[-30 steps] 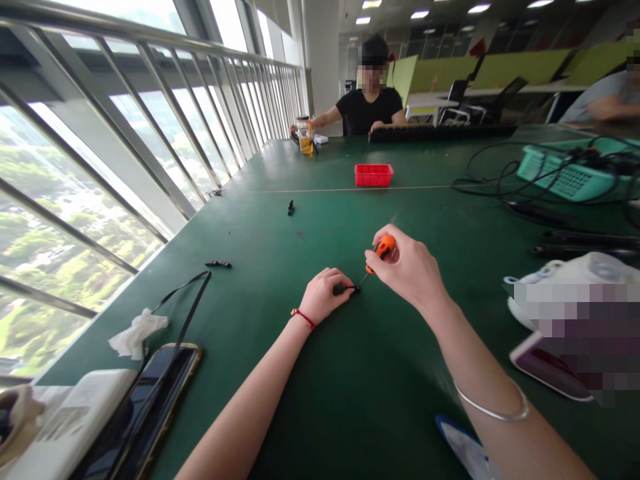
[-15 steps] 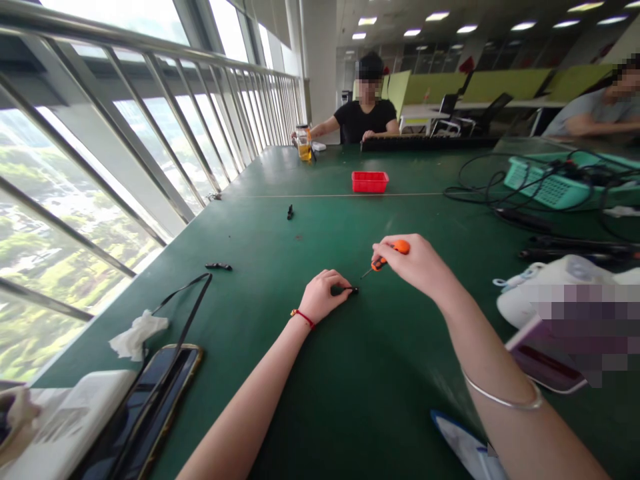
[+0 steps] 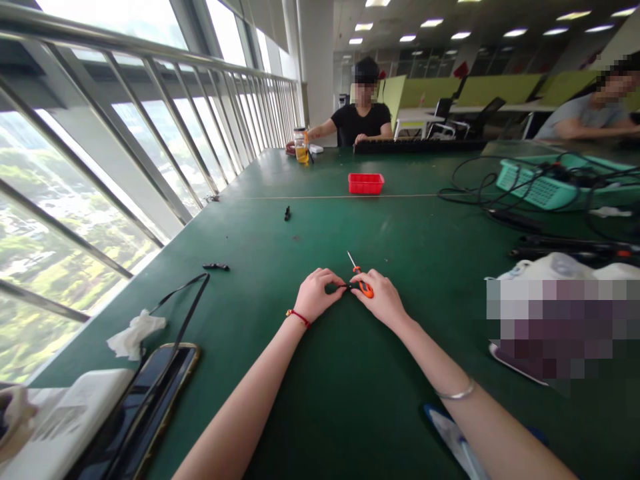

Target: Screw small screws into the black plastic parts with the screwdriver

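My left hand rests on the green table, fingers pinched on a small black part. My right hand lies right beside it, closed around a small orange-handled screwdriver. The screwdriver's thin metal tip points up and away from me. The fingertips of both hands meet at the black part. A red cord circles my left wrist, a silver bangle my right.
Two more small black parts lie to the left and further out, a red tray beyond. A phone, a strap and a tissue sit near left. Cables and a teal basket are at right. Two people sit at the far end.
My right hand came down from above the table and joined my left hand at the black part. The screwdriver turned so its tip points away instead of at the part.
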A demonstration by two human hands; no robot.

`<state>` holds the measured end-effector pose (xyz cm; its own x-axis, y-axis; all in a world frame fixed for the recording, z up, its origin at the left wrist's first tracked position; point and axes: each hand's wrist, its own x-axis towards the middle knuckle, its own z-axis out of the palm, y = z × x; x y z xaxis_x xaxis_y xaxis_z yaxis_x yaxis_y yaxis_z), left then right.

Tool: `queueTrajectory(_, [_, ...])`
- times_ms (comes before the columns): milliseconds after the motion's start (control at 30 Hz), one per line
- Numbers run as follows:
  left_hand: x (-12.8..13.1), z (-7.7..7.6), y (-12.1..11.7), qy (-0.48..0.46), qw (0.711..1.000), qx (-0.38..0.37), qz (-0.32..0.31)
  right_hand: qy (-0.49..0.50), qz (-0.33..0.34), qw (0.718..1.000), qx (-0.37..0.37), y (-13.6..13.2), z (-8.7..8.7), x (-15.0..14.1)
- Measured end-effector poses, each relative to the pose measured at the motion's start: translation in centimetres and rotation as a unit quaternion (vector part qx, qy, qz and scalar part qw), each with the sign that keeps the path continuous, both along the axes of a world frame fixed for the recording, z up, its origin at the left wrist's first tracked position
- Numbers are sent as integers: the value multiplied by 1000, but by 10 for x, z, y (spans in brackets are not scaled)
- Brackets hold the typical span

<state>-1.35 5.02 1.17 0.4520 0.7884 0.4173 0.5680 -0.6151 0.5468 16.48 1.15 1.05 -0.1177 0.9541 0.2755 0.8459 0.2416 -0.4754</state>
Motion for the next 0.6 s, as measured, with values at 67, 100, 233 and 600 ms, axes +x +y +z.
queueTrajectory(67, [0,0,0,0,1000,-3,-3,-22,10,1000,10,2,-1,-2])
queueTrajectory(100, [0,0,0,-2,1000,-6,-3,-28,12,999,15,2,-2,-2])
queueTrajectory(233, [-2,2,2,-38,999,-24,-4,-45,9,998,34,5,-8,-2])
queueTrajectory(600, [-11,4,-18,-52,998,-18,-8,3,69,994,85,-9,-1,-1])
